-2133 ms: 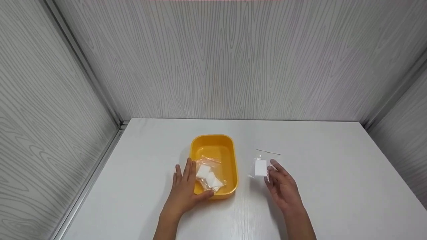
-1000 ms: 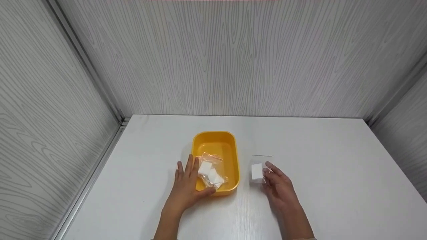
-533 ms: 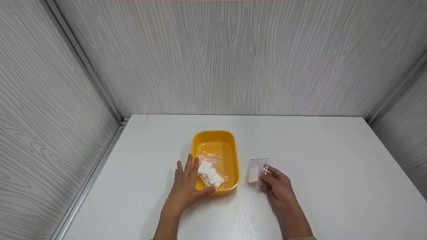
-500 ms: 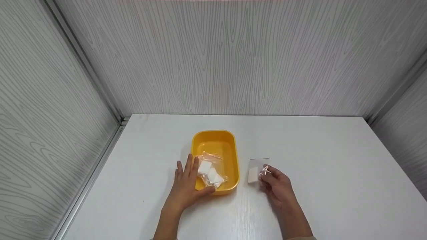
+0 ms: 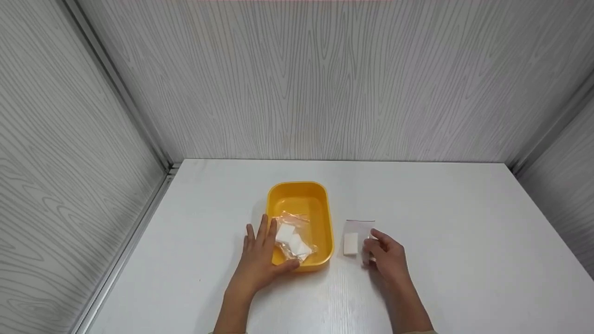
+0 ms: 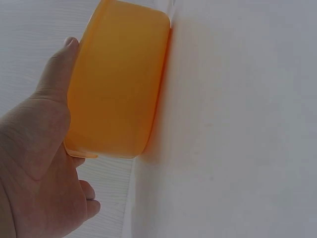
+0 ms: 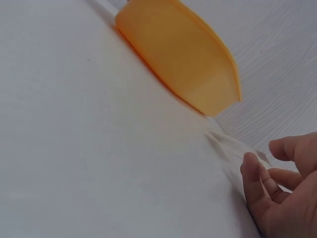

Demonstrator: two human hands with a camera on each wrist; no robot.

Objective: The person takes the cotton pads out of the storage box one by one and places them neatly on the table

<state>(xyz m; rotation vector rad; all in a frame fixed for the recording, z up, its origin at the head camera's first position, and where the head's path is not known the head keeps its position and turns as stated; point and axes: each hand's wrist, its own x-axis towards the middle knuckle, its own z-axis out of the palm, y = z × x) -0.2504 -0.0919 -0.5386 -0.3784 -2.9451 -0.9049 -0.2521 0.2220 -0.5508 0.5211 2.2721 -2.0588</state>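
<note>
My left hand (image 5: 255,269) rests at the near left corner of a yellow tray (image 5: 329,241), fingers spread along the left rim and thumb at the near edge. In the left wrist view the thumb lies along the rim of the tray (image 6: 119,79). Clear plastic bags (image 5: 297,222) with white squares lie inside the tray. To its right, another clear zip bag (image 5: 360,226) lies flat, a white rectangular piece (image 5: 351,244) in it. My right hand (image 5: 390,257) is at that bag's right edge; in the right wrist view thumb and forefinger stand apart beside the bag (image 7: 228,148).
A white table (image 5: 464,232) carries everything. Behind it rises a grey wood-grain panel (image 5: 297,83), with side panels to the left (image 5: 69,139) and right (image 5: 566,195). The yellow tray's right wall stands close to the loose bag.
My right hand has brought the zip bag down and slightly left, from held up and tilted to flat on the table, and its fingers have loosened. My left hand stays at the tray.
</note>
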